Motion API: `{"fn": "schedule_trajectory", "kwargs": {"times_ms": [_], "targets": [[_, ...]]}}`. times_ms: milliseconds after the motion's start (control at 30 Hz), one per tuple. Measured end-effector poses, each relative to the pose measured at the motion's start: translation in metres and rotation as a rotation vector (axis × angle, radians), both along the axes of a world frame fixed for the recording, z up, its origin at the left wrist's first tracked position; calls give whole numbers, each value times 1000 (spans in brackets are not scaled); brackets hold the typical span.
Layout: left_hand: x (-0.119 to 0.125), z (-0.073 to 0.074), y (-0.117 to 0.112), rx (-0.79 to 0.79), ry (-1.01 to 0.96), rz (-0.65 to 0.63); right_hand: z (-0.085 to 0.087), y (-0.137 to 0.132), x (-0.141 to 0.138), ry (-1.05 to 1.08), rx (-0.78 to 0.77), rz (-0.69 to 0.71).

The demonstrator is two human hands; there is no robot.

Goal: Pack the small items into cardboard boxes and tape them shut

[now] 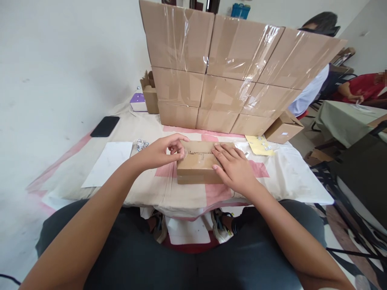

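Observation:
A small brown cardboard box lies closed on a low table covered with a white and pink cloth. My left hand curls against the box's left top edge, fingers bent and pinched at the flap. My right hand lies flat on the right side of the box top, fingers stretched out and pressing down.
A wall of taped cardboard boxes stands behind. A white sheet, a black phone, a yellow note, a small box and a purple box lie around. Other people sit at the right back.

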State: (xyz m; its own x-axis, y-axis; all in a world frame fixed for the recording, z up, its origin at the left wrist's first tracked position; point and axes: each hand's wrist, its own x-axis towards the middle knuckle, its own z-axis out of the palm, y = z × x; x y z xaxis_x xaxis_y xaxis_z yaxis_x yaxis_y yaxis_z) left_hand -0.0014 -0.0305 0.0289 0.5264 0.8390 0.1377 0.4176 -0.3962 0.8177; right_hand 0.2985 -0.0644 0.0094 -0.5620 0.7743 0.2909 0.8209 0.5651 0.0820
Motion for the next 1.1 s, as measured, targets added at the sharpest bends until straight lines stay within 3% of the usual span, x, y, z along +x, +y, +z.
{"fn": "schedule_trajectory", "kwargs": {"times_ms": [333,667,833,1100], "targets": [[2,0,-2,-30,125,56,-1,1,0,3,13,7],[0,-3,-2,108,167,43,-1,1,0,1,10,6],[-4,-6,-1,63,221,133,-1,1,0,-1,10,4],[15,-30,16,-111,-65,231,-3,2,-1,0,28,7]]}}
